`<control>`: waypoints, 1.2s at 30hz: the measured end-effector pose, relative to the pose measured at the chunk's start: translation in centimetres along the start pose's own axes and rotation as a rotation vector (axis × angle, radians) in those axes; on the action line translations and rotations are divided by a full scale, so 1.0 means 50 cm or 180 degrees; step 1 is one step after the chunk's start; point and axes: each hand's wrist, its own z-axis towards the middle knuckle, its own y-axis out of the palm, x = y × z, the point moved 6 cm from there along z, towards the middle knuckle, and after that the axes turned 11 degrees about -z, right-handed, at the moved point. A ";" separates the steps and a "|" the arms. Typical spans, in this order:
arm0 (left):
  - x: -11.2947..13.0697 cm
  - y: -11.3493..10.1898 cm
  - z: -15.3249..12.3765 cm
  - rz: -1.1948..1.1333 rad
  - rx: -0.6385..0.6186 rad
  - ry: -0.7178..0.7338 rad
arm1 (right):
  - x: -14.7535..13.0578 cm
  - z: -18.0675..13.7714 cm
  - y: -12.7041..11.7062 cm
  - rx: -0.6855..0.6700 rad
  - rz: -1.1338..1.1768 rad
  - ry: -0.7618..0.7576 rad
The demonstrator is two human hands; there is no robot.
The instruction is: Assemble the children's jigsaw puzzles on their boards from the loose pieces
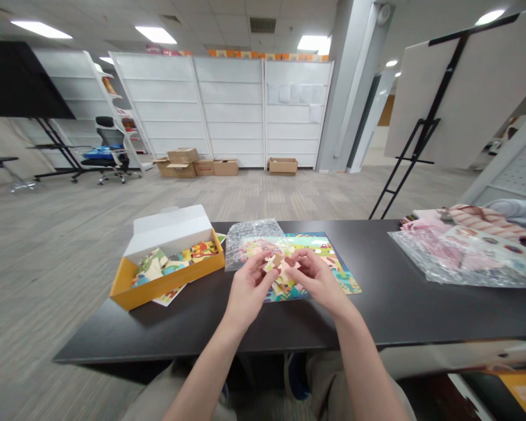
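Observation:
My left hand and my right hand meet above a colourful jigsaw picture lying flat on the black table. Both hands pinch small puzzle pieces between their fingertips, holding them together just over the picture. A clear plastic bag lies on the picture's far left part, right behind my fingers. To the left sits an open yellow box with a white lid flap, holding several loose puzzle pieces.
Plastic-wrapped printed sheets and striped cloth lie at the table's right end. A black easel with a white board stands behind the table. Cardboard boxes, white shelving and an office chair line the far wall.

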 end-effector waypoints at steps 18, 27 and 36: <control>0.042 -0.060 0.034 0.1921 -0.0039 0.0721 | 0.044 0.002 -0.037 0.0378 -0.0269 0.0439; -0.018 -0.074 0.048 0.3983 -0.0468 0.0568 | 0.054 -0.005 -0.036 0.0367 0.0229 0.0944; 0.023 -0.049 0.039 0.2847 -0.0333 0.1111 | 0.037 0.055 0.071 -0.0240 0.0323 0.0674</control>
